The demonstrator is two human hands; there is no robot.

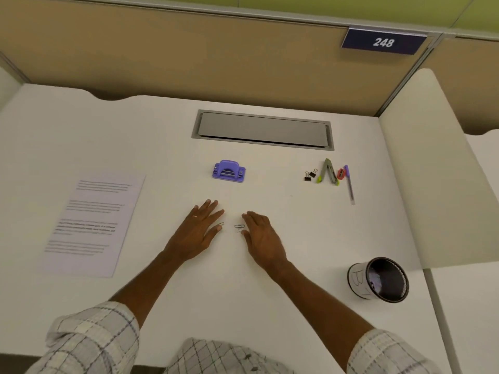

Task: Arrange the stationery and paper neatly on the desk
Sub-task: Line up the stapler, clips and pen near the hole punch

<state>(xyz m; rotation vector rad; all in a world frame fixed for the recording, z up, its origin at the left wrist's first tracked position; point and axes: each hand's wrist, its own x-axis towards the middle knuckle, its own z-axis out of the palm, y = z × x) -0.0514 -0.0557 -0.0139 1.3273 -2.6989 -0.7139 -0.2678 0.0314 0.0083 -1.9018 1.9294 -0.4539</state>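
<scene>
resting palms down on the white desk, both hands lay near its middle. the left hand had its fingers straight and close together, the thumb spread out, its tip touching or just beside a single paper clip. the right hand also kept its fingers straight and together, its thumb tip just beside a small cluster of paper clips. neither hand gripped anything. the clips sat in the gap between the two hands. to the left a printed sheet lay flat, slightly skewed. beyond the hands stood a purple hole punch. far right was a tight group: two black binder clips, a grey-green compass with its legs spread, a red sharpener and a purple pen. near right was a black pen cup with a white label, its dark mouth showing. a grey cable hatch was set into the far desk, and a plate reading 248 hung on the partition.
</scene>
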